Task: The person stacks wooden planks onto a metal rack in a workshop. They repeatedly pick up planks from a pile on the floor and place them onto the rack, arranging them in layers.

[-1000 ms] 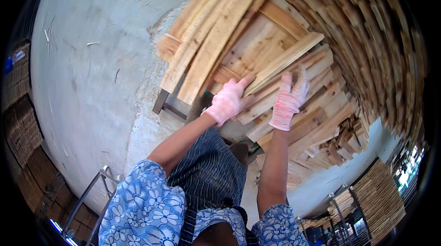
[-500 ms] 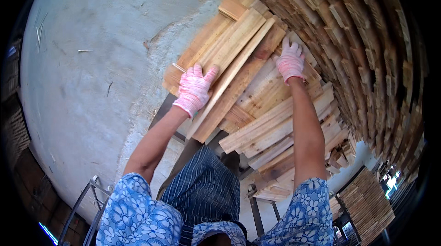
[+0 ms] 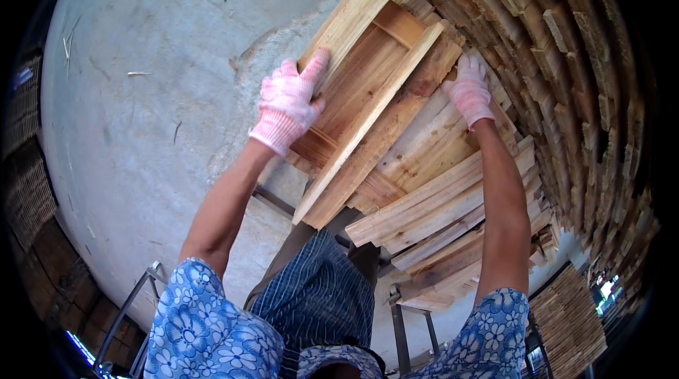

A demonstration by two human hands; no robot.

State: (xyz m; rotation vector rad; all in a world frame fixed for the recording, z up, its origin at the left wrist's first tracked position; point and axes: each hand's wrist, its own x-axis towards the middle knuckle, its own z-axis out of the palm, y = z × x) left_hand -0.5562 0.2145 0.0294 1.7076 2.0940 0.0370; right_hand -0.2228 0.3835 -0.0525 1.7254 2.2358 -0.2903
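Observation:
My left hand (image 3: 288, 102), in a pink-and-white knitted glove, grips the near end of a pale wooden board (image 3: 364, 8) on the left of the pile. My gloved right hand (image 3: 471, 92) rests with fingers stretched out at the far right end of a reddish-brown board (image 3: 437, 61), against the pile. Between the hands a narrow pale strip (image 3: 375, 114) lies slantwise along that board. Left of the strip, a brown board (image 3: 361, 71) shows in a gap, with short crosspieces at both its ends.
A tall stack of boards (image 3: 566, 96) curves up along the right. More loose boards (image 3: 431, 199) lie fanned out below my right forearm. Grey concrete floor (image 3: 170, 39) spreads to the left. A metal frame (image 3: 131, 308) stands at lower left, and dark metal legs (image 3: 399, 329) at lower right.
My left hand has moved up and left with the pale board, opening a gap beside the narrow strip. My right hand stays at the same end of the pile.

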